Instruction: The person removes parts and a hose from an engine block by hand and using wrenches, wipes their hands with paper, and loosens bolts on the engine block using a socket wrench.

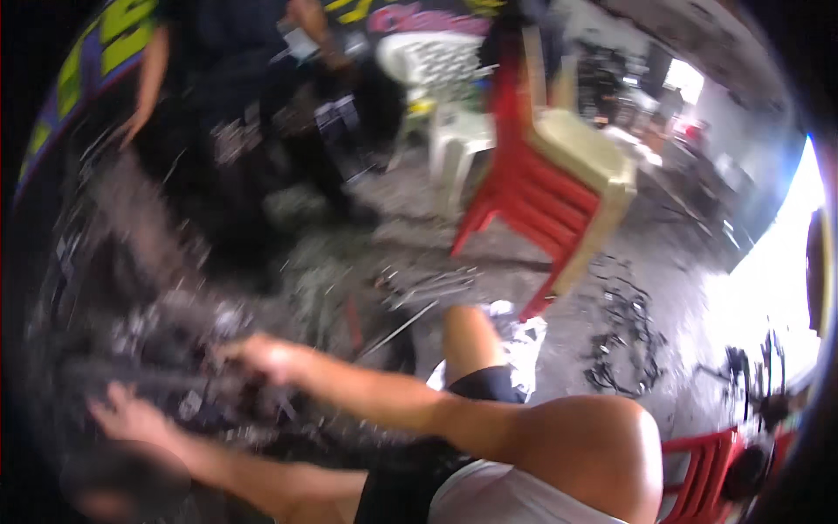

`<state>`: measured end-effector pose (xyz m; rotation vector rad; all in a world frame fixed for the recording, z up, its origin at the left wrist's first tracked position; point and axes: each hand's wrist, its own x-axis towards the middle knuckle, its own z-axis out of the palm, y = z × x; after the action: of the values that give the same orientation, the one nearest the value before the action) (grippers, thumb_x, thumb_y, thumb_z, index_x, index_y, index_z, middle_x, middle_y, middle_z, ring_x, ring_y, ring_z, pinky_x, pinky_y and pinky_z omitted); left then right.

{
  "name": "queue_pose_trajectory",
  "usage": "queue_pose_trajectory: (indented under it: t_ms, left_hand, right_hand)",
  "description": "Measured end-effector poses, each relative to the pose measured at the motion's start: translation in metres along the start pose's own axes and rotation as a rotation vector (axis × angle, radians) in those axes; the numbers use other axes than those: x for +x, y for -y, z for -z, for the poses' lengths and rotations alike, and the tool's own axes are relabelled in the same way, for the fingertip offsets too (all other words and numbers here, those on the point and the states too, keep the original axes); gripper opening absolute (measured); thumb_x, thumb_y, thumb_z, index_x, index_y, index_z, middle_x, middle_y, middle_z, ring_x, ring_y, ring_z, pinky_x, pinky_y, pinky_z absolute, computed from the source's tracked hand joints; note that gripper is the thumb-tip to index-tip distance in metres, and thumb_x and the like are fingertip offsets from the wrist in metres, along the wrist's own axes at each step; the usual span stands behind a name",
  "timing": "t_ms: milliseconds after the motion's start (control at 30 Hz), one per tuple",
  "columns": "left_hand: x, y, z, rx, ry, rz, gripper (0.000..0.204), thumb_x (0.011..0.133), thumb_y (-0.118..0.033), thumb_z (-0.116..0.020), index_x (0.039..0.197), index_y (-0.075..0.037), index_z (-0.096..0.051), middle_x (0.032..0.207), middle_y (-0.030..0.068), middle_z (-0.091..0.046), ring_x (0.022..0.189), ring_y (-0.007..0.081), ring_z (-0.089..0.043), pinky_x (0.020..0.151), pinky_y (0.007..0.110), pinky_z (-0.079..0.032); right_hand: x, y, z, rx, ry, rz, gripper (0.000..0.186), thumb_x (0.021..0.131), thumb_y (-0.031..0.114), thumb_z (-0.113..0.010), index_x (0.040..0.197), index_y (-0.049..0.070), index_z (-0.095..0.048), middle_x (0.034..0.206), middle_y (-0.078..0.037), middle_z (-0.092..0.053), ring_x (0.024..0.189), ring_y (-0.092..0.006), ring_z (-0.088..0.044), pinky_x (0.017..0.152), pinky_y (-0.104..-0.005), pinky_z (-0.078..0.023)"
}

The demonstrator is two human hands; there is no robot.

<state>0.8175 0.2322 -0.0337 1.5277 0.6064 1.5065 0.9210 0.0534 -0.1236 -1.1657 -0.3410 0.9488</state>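
Observation:
At the lower left, my left hand (135,416) reaches low over dark, greasy-looking metal parts (175,382), its fingers spread apart. My right hand (266,358) is farther right and a little higher, curled at the far side of the same parts. Motion blur hides what its fingers hold, if anything. The parts look like a mechanical assembly with some shiny pieces, but their exact kind cannot be made out. Right of my right hand, a long thin metal rod (400,328) and a red stick-like tool (353,321) lie on the floor.
Several metal tools (436,284) lie ahead, near a crumpled plastic bag (529,345) by my knee. Stacked red and cream chairs (546,188) stand beyond, with a white chair (458,135) behind. Black cable-like loops (624,341) cover the right floor. Another person's arm (150,83) hangs far left.

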Motion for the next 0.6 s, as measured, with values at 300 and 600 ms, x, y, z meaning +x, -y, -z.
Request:
queue_pose_trajectory:
  t_ms: [300,600]
  left_hand:
    - [-0.016,-0.035,-0.021,-0.49,0.113,-0.156,0.023,0.081,0.005,-0.045,0.104,0.005,-0.049,0.06,0.0045,-0.048,0.047,0.0115,-0.047,0.043,0.028,-0.049]
    - [-0.02,-0.038,-0.023,-0.503,0.145,-0.147,0.008,0.088,0.001,-0.05,0.095,0.0,-0.053,0.073,0.0034,-0.055,0.056,0.0085,-0.047,0.051,0.022,-0.039]
  right_hand:
    - [-0.043,0.05,-0.044,0.156,-0.227,-0.057,0.029,0.089,0.023,-0.058,0.11,0.004,-0.063,0.106,-0.009,-0.063,0.093,-0.0167,-0.06,0.082,-0.028,-0.05]
    - [-0.014,0.016,-0.006,0.534,0.07,0.037,0.02,0.088,0.02,-0.062,0.098,0.002,-0.062,0.088,-0.004,-0.063,0.076,-0.0139,-0.06,0.069,-0.0255,-0.052]
